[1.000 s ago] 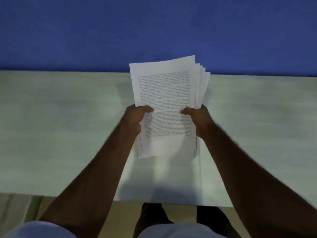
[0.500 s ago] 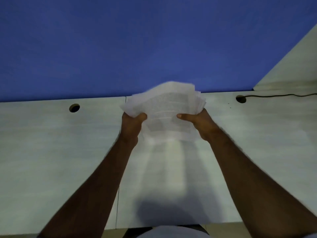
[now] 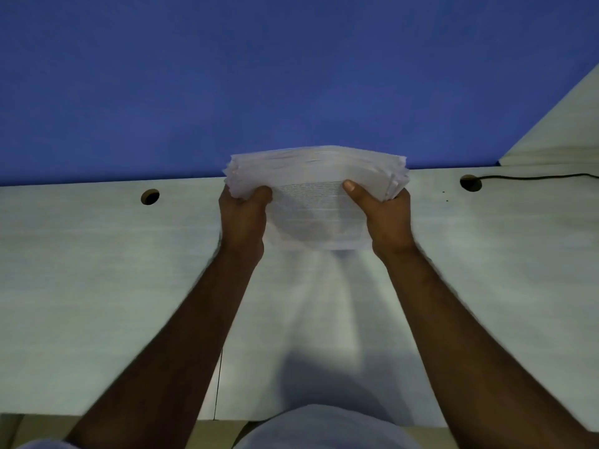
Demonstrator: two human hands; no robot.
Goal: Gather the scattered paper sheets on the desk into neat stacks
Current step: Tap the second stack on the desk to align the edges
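Note:
A stack of printed paper sheets [image 3: 316, 202] is held over the middle of the pale desk [image 3: 97, 270], tipped away from me so its far edges fan out against the blue wall. My left hand [image 3: 243, 218] grips its left side, thumb on the top sheet. My right hand [image 3: 381, 215] grips the right side the same way. The sheets' near edge sits low, close to the desk surface; whether it touches is unclear. No loose sheets show elsewhere on the desk.
A blue partition wall [image 3: 291, 76] rises right behind the desk. Two round cable holes sit near the back edge, the left hole [image 3: 150, 196] and the right hole [image 3: 470, 182], the latter with a black cable [image 3: 534, 177] running right. A side desk [image 3: 557, 131] joins at the far right.
The stack went from nearly upright and facing me to tilted forward and lowered toward the desk. My head has lifted, bringing the cable holes and side desk into view.

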